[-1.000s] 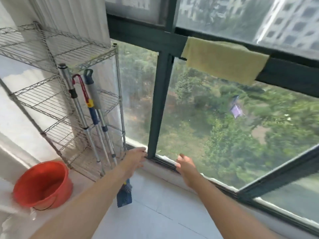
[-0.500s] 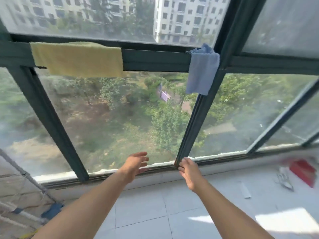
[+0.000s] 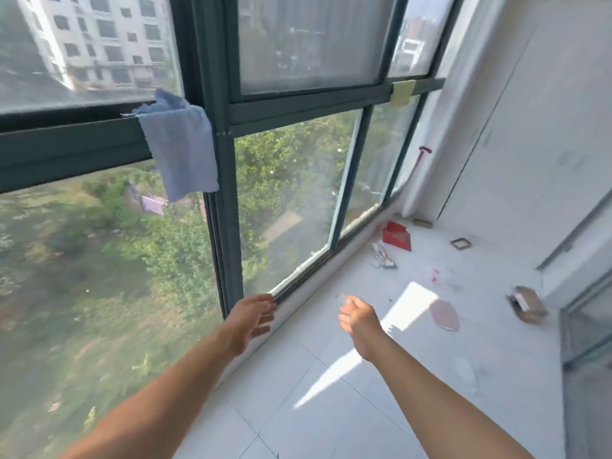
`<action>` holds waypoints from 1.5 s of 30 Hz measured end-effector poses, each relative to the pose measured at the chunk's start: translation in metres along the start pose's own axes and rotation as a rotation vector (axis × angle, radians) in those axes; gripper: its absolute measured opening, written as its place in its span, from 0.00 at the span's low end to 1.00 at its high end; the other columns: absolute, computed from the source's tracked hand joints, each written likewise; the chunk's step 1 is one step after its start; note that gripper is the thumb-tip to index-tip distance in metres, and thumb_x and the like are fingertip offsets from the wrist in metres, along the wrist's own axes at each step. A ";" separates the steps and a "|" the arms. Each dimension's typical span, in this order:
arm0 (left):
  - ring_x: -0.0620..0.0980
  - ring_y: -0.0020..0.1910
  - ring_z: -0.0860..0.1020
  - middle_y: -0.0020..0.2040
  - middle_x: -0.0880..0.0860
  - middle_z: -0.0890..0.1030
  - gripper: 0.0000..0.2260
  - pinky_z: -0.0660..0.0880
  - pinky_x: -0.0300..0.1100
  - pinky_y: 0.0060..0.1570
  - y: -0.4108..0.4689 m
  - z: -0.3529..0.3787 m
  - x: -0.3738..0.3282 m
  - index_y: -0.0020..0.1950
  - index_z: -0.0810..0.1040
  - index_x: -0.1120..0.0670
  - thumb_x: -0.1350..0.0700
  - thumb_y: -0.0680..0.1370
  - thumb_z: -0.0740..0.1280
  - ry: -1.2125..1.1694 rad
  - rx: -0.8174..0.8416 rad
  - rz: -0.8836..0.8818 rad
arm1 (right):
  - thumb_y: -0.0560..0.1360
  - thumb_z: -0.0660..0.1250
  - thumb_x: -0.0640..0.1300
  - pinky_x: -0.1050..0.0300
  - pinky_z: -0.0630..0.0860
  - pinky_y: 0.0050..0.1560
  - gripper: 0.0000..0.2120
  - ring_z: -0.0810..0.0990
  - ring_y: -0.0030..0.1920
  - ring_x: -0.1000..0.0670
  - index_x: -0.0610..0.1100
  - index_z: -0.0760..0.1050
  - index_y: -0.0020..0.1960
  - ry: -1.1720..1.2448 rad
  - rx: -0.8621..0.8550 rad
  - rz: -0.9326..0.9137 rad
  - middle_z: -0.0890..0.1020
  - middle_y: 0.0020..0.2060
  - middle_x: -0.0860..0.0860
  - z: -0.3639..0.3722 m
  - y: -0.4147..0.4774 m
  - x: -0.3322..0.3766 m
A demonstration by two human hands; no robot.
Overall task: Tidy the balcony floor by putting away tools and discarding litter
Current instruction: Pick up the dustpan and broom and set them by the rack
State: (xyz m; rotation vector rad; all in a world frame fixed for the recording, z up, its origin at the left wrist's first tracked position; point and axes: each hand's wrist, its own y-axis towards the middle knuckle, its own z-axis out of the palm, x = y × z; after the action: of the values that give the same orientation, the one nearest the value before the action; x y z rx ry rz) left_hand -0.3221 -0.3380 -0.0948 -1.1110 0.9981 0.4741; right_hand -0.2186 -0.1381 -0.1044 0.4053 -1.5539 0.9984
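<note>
Litter lies scattered on the white tiled floor (image 3: 298,392) ahead of me and to the right, well beyond my reach: a red dustpan-like piece (image 3: 397,235) close to the window's base at the far end, a crumpled wrapper (image 3: 384,257) just on its near side, a small brown square frame (image 3: 461,243) to its right, a few tiny red scraps (image 3: 436,276) nearer the middle, a flat pink oval (image 3: 445,314) beside a bright patch of sunlight, and a torn cardboard box (image 3: 527,303) at the right by the sliding door (image 3: 589,326). A red-handled tool (image 3: 420,160) leans upright in the far corner. My left hand (image 3: 253,318) is stretched out with its fingers straight and slightly spread, holding nothing, the fingertips at the bottom edge of the dark window frame (image 3: 228,193); I cannot tell whether they touch it. My right hand (image 3: 356,314) hovers over the floor to the right of it, fingers loosely curled; there is a faint blur at the fingertips, and I cannot tell whether it holds anything. Both forearms are bare. A blue cloth (image 3: 182,150) hangs over the window's horizontal rail above and left of my hands, and a small yellow cloth (image 3: 402,92) hangs on the rail far to the right. Through the glass are trees below and apartment blocks. A white wall (image 3: 530,127) closes the far right side.
</note>
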 end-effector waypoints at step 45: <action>0.51 0.38 0.77 0.44 0.54 0.81 0.11 0.72 0.39 0.35 0.352 0.555 -0.113 0.56 0.76 0.55 0.64 0.80 0.57 0.118 0.324 -0.093 | 0.78 0.55 0.40 0.54 0.72 0.35 0.07 0.65 0.35 0.50 0.39 0.66 0.43 0.189 -0.392 0.161 0.68 0.38 0.49 -0.418 0.344 0.141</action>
State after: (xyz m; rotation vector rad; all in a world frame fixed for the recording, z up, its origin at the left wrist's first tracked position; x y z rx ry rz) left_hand -0.4090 0.3223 -0.1276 -0.8956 1.0777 0.1647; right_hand -0.2425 0.4206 -0.1215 -0.0864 -1.5809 0.8015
